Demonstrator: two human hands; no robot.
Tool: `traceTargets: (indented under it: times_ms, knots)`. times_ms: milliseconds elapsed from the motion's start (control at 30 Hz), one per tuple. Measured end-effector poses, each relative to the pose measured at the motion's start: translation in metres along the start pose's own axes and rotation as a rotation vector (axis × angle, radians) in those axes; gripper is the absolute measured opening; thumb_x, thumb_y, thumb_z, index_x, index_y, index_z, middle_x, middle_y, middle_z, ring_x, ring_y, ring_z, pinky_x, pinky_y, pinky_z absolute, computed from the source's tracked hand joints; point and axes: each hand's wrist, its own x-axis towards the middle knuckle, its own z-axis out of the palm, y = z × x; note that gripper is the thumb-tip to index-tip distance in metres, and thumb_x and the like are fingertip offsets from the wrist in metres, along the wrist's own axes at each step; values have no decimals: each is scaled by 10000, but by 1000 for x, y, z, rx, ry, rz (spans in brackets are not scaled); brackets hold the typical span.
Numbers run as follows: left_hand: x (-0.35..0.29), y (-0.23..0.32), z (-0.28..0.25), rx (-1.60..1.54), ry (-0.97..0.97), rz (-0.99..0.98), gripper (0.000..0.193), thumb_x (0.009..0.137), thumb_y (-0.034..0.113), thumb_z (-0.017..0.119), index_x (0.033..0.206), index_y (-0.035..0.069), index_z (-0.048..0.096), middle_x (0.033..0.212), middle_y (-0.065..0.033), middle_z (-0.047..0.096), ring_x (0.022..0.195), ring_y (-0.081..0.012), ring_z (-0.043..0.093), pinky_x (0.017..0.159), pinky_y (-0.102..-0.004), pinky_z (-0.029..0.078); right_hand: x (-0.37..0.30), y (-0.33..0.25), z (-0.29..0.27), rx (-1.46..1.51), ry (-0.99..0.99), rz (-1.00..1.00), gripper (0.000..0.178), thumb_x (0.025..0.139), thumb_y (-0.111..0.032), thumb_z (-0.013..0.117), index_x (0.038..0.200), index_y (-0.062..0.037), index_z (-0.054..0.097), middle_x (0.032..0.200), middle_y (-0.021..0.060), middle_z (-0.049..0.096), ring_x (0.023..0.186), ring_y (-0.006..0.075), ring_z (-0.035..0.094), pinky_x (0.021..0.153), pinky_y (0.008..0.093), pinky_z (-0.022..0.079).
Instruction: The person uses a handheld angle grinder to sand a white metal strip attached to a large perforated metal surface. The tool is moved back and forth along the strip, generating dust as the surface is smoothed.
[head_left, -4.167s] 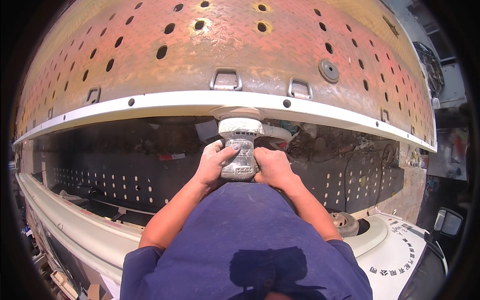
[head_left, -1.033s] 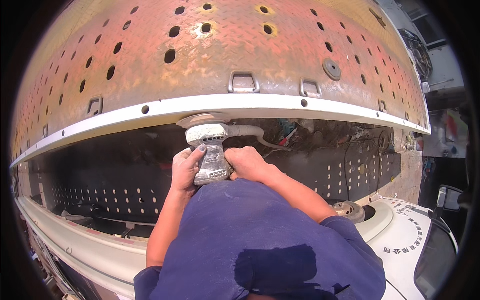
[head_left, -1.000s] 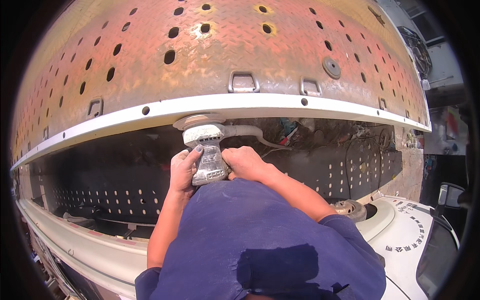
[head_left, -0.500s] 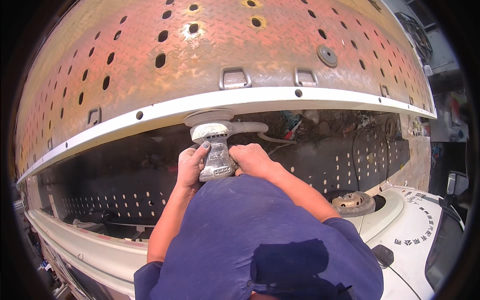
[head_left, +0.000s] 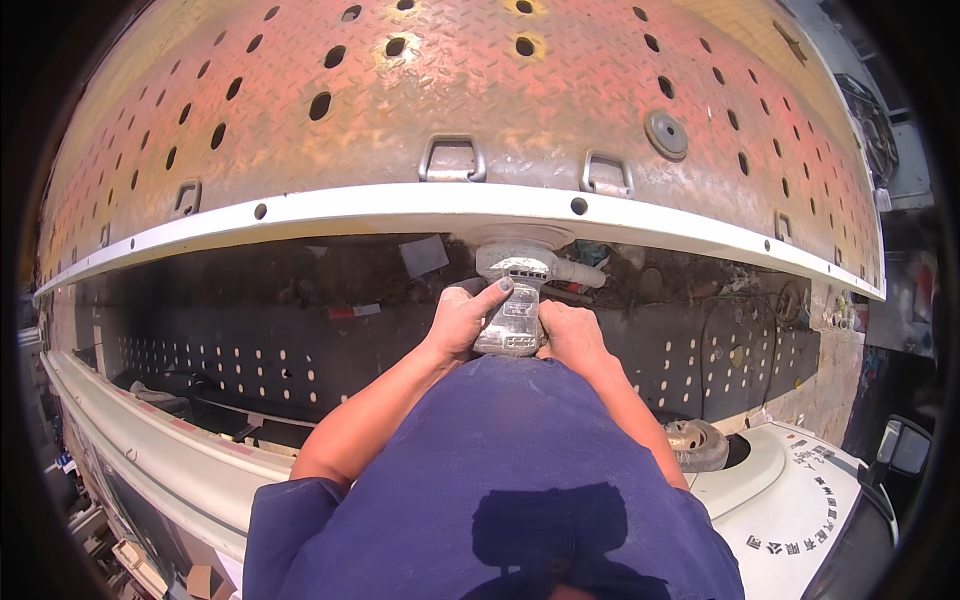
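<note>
Presently grips a dust-coated orbital sander (head_left: 515, 300) between two bare hands, close in front of a navy shirt (head_left: 470, 430). Wraps the left hand (head_left: 465, 320) around the near-left side of the body, with the thumb laid along its upper face. Closes the right hand (head_left: 574, 335) on the opposite side, knuckles up and fingers curled, with the fingertips out of sight. Cannot tell the firmness of either hold. Points the sander's butt end toward the shirt and its round sanding disc (head_left: 524, 236) at the side face of a long white rail (head_left: 410, 204), apparently touching, near the middle of the span. Runs a pale hose (head_left: 582, 273) off to the right from just behind the disc. Beyond the rail, stretches out into a worn red-and-yellow tread-plate deck (head_left: 450, 100) with rows of holes, two larger metal tie-down rings (head_left: 453, 160) near the edge, and a grey round disc with a central hole (head_left: 666, 134) on top. Below, drops to a dark perforated panel (head_left: 230, 375), with a wheel (head_left: 697, 446) beside the right forearm and a white vehicle body (head_left: 735, 490) at lower right.
</note>
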Motion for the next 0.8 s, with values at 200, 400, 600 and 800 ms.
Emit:
traceTargets:
  times_ms: [200,400,600,800]
  knots:
    - [13,-12,28,-4,-76,-5,376,1075,257,829,1209,-90,778,1069,-147,824,878,-171,786,758,-361,645,-19,19,-19,-28,62,21,453,684,-101,936,1021,-48,638,980,171,759,908,460,761,763,553,614]
    - [5,-1,13,-19,-37,-6,367,1084,245,813,1227,-91,773,1078,-149,822,889,-190,799,763,-373,657,-3,5,-8,-36,24,-3,412,731,-147,912,1026,-51,641,975,177,765,915,445,773,771,544,617]
    - [-14,19,-44,-63,38,-5,340,1096,271,794,1211,-49,779,1028,-130,814,810,-176,783,679,-353,638,36,-33,23,-33,-94,-28,384,777,-202,905,1044,-51,674,966,200,783,920,447,784,781,554,621]
    - [-42,48,-113,23,100,159,385,1120,312,781,1244,-52,770,953,-58,778,739,-85,667,646,-285,555,88,-103,51,49,-270,-2,350,821,-162,890,1088,-29,707,1004,245,797,1035,475,786,864,587,627]
